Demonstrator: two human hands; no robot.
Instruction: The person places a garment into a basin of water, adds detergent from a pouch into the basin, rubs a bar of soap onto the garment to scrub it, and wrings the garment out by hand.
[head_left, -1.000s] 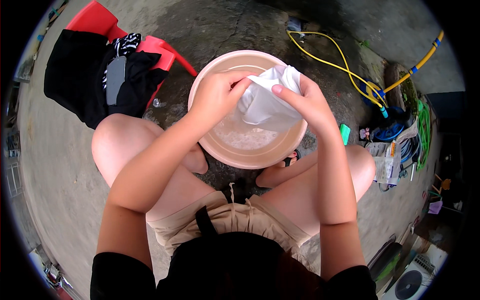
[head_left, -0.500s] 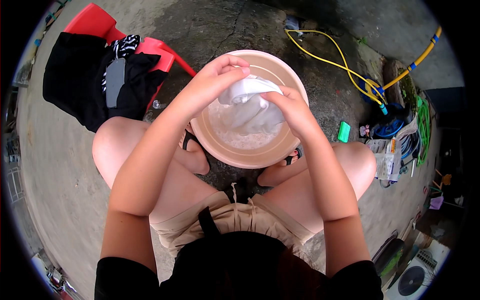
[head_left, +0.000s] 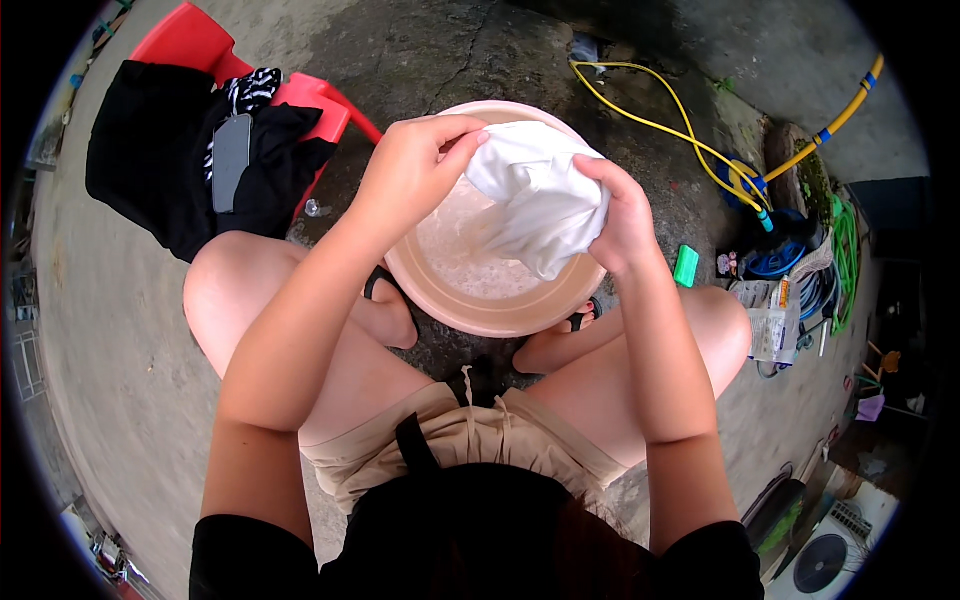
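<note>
A wet white cloth (head_left: 540, 195), gathered in folds, is held up over a pale pink basin (head_left: 418, 275). Its kind of garment cannot be made out. My left hand (head_left: 425, 160) pinches the cloth's upper left edge between thumb and fingers. On the right side, my right hand (head_left: 625, 215) grips the bunched cloth, thumb on top and the other fingers partly hidden behind it. Cloudy, sudsy water (head_left: 470, 262) lies in the basin, which stands on the ground between my feet.
At the left, a red plastic chair (head_left: 190, 45) bears black clothing (head_left: 140, 160) and a phone (head_left: 231, 165). A green bar (head_left: 686, 266) lies right of the basin. Beyond it are a yellow hose (head_left: 690, 125), a newspaper (head_left: 775, 325) and a green hose (head_left: 848, 260).
The cloth has been raised and spread wider, from a bunched roll to a broader hanging sheet. My left hand moved slightly left, my right hand to the right.
</note>
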